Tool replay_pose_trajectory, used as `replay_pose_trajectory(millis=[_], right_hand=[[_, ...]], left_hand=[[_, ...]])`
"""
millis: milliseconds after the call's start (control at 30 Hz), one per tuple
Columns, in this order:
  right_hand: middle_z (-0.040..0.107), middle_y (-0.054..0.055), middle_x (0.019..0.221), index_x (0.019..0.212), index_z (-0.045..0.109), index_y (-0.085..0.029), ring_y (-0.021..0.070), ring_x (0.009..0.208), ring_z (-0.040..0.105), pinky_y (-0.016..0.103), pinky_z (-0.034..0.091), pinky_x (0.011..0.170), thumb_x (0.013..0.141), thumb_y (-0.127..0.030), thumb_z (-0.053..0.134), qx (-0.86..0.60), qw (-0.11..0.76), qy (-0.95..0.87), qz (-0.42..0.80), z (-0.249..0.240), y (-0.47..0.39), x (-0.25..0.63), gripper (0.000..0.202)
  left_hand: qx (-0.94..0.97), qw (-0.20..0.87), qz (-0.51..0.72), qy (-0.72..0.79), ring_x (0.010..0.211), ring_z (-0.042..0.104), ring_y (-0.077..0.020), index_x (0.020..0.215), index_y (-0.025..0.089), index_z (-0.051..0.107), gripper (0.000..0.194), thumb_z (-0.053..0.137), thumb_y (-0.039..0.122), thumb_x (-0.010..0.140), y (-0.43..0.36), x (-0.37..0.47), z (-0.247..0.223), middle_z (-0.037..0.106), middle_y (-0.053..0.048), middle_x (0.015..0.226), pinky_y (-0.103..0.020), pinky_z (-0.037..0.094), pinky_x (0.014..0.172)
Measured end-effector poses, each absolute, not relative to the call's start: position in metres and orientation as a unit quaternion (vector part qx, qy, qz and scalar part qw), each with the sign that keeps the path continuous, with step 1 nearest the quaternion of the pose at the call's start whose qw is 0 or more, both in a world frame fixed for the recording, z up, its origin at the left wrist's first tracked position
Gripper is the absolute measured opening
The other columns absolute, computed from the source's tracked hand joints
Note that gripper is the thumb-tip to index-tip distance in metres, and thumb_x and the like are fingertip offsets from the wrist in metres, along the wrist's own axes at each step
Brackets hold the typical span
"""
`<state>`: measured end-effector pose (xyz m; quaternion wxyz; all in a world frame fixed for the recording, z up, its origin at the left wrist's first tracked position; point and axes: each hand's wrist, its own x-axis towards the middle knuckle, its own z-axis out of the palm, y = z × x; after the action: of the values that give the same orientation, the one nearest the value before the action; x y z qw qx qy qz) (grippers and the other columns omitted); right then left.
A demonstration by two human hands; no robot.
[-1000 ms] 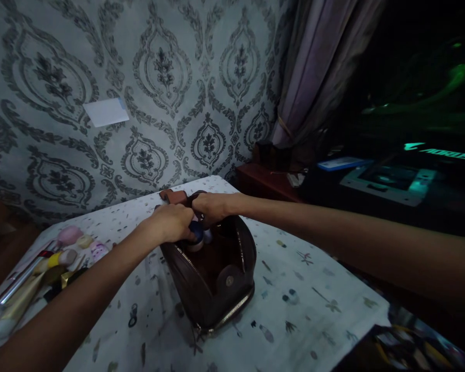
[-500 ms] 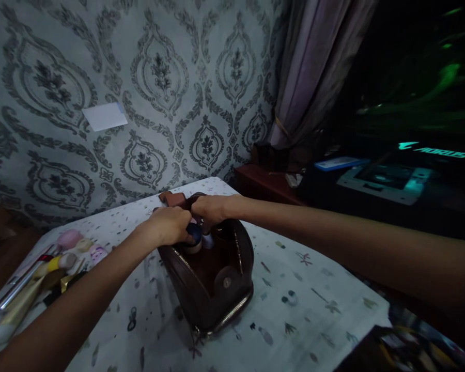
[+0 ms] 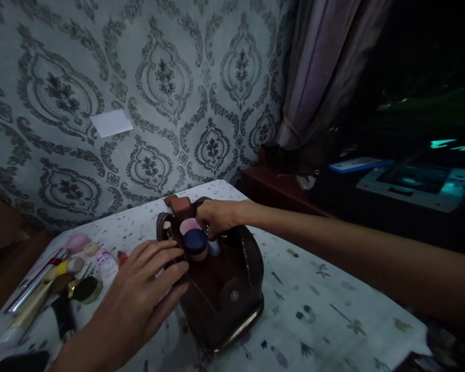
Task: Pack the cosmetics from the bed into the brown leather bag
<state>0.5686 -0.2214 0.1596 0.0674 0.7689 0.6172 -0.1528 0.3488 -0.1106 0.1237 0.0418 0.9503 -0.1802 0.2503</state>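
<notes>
A dark brown leather bag [image 3: 207, 310] stands unzipped on the patterned cloth. Inside it sit a round jar with a dark blue lid [image 3: 196, 241], a pink round item [image 3: 189, 226] and a pale item [image 3: 214, 248]. My right hand [image 3: 219, 216] reaches into the far part of the bag with its fingers curled together; whatever they grip is hidden. At the bag's left side, my left hand [image 3: 147, 281] has its fingers stretched out over the rim, holding nothing. A brown flap [image 3: 181, 206] rises at the bag's far edge.
Several cosmetics lie to the left, among them a pink sponge [image 3: 77, 242], a yellow-banded bottle [image 3: 67, 266] and a long pale tube [image 3: 27, 312]. A patterned wall [image 3: 165, 103] is behind the cloth-covered table [image 3: 294, 279]. At right is a dark area with a blue-edged item [image 3: 358, 164].
My left hand has let go of the blue-lidded jar, drawn back toward me and spread its fingers. The jar stays in the bag. My right hand remains inside. The view has shifted slightly left.
</notes>
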Motion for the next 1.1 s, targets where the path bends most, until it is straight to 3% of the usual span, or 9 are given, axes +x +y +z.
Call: replay_pose_trajectory(millis=[167, 600, 767, 1100], right_hand=[[0.075, 0.013, 0.096, 0.098, 0.078, -0.005, 0.0216, 0.089, 0.065, 0.026, 0.041, 0.07, 0.075, -0.02, 0.077, 0.768, 0.097, 0.621, -0.126, 0.157, -0.223, 0.57, 0.027], [0.074, 0.015, 0.097, 0.099, 0.076, -0.005, 0.0233, 0.089, 0.066, 0.027, 0.043, 0.066, 0.075, -0.019, 0.073, 0.783, 0.097, 0.601, -0.129, 0.164, -0.229, 0.562, 0.028], [0.074, 0.013, 0.096, 0.101, 0.076, -0.008, 0.021, 0.084, 0.067, 0.025, 0.042, 0.061, 0.075, -0.018, 0.071, 0.8, 0.088, 0.581, -0.126, 0.165, -0.231, 0.563, 0.028], [0.074, 0.015, 0.103, 0.102, 0.076, -0.006, 0.0241, 0.093, 0.067, 0.027, 0.044, 0.069, 0.075, -0.016, 0.071, 0.778, 0.082, 0.612, -0.115, 0.163, -0.232, 0.563, 0.029]], left_hand=[[0.943, 0.031, 0.289, -0.162, 0.135, 0.046, -0.0208, 0.121, 0.021, 0.059, 0.026, 0.05, 0.013, 0.097, -0.104, 0.336, 0.104, 0.063, -0.008, 0.129, -0.035, 0.042, 0.108], [0.931, -0.001, 0.32, -0.178, 0.139, 0.041, -0.0197, 0.118, 0.013, 0.06, 0.026, 0.044, 0.009, 0.098, -0.107, 0.339, 0.1, 0.058, -0.011, 0.131, -0.031, 0.035, 0.112], [0.933, -0.02, 0.306, -0.186, 0.14, 0.04, -0.0218, 0.123, 0.013, 0.058, 0.029, 0.046, 0.008, 0.096, -0.1, 0.336, 0.096, 0.055, -0.012, 0.136, -0.032, 0.039, 0.11], [0.932, -0.05, 0.306, -0.189, 0.14, 0.041, -0.0245, 0.127, 0.012, 0.056, 0.034, 0.046, 0.008, 0.095, -0.099, 0.337, 0.095, 0.055, -0.013, 0.137, -0.037, 0.041, 0.109]])
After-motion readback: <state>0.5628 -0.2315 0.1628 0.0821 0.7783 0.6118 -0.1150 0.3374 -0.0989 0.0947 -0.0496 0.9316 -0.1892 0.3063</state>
